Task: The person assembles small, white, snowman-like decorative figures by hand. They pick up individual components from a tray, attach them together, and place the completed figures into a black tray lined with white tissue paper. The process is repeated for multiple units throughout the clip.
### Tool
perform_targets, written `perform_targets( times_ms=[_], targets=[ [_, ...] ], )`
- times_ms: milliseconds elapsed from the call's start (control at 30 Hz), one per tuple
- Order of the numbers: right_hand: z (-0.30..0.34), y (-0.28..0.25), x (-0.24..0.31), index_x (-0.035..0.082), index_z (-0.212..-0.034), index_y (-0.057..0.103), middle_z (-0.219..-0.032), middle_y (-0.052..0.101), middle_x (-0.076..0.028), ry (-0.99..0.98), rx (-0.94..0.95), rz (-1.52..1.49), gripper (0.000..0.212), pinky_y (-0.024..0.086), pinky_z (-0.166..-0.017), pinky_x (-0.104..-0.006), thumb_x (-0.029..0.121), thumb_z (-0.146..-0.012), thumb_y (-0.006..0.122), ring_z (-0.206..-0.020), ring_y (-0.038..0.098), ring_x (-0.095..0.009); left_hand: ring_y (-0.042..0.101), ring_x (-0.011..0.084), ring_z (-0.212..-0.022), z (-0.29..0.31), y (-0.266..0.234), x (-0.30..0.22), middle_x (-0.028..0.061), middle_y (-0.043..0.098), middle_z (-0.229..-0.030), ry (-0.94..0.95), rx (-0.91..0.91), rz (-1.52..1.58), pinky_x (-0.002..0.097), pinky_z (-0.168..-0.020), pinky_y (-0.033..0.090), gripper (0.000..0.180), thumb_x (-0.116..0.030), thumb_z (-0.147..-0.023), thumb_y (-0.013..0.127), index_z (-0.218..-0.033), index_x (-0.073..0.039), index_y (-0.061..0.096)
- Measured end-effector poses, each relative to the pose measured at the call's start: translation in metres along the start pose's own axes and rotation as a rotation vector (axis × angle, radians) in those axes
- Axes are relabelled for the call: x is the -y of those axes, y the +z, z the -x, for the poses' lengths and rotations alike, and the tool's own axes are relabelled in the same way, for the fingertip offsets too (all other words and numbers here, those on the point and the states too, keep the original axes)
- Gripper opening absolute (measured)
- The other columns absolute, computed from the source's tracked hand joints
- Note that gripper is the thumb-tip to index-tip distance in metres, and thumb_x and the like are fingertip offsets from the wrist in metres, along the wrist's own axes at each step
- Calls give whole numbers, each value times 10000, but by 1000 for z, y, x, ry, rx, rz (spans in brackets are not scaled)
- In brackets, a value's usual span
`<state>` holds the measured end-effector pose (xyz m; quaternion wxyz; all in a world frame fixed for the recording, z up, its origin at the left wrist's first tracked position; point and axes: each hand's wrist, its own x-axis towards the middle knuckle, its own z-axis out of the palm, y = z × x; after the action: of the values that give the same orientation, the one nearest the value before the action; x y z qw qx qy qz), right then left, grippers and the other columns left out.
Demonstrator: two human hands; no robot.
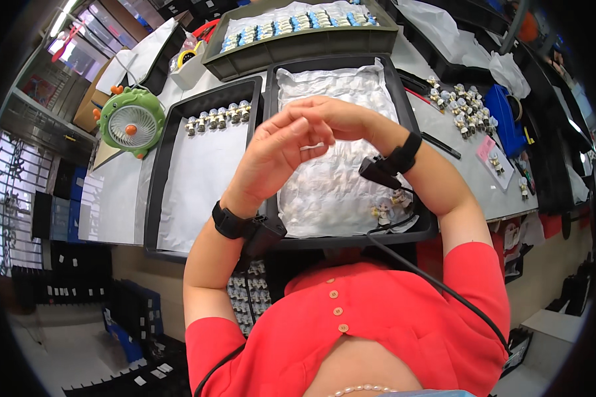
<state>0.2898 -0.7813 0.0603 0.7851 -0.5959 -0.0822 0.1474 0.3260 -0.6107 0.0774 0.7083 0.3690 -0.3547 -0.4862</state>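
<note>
My left hand [266, 161] and my right hand [343, 119] meet in the air above the two black trays, their fingers overlapping. On the left hand the fingers are loosely bent with gaps between them. The right hand's fingers stretch across toward the left one and are partly hidden there. I see nothing held in either. Below lies the right black tray [417, 198], lined with crumpled white sheeting [311, 198], with a few small figurines [383, 212] in its near right corner. The left black tray [153, 198] has a white sheet and a row of several small figurines [222, 118] at its far end.
Behind stands a green-grey crate [298, 49] of blue-and-white figurines. A green animal-shaped fan [132, 124] is at left. Loose figurines [467, 109], a black pen [442, 145], a blue tape dispenser [500, 119] and a pink-and-white card [493, 162] lie right. A black cable [444, 288] hangs from my right wrist device.
</note>
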Motion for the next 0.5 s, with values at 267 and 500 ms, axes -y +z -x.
perform_targets(
  times_ms=[267,500],
  targets=[
    [-10,-89,-20,-7,-1026,584,-1014,578,-201,69,-396,1478,374,432,-870,-380,203,-720,623,-1023,529,-371,499,120,-964,16,-42,16,48,563,-1056,-195,-404,-555,254,-830,381,383,-201,-844,607,-1175,-29,521],
    [-1,-207,-49,-21,-1213,444,-1201,488,-262,348,-793,1493,614,386,-961,-373,156,-669,666,-1148,461,-370,454,206,-1093,3,-55,27,136,482,-1204,-324,-358,-614,332,-946,332,527,-265,-819,643,-1253,-39,449]
  ],
)
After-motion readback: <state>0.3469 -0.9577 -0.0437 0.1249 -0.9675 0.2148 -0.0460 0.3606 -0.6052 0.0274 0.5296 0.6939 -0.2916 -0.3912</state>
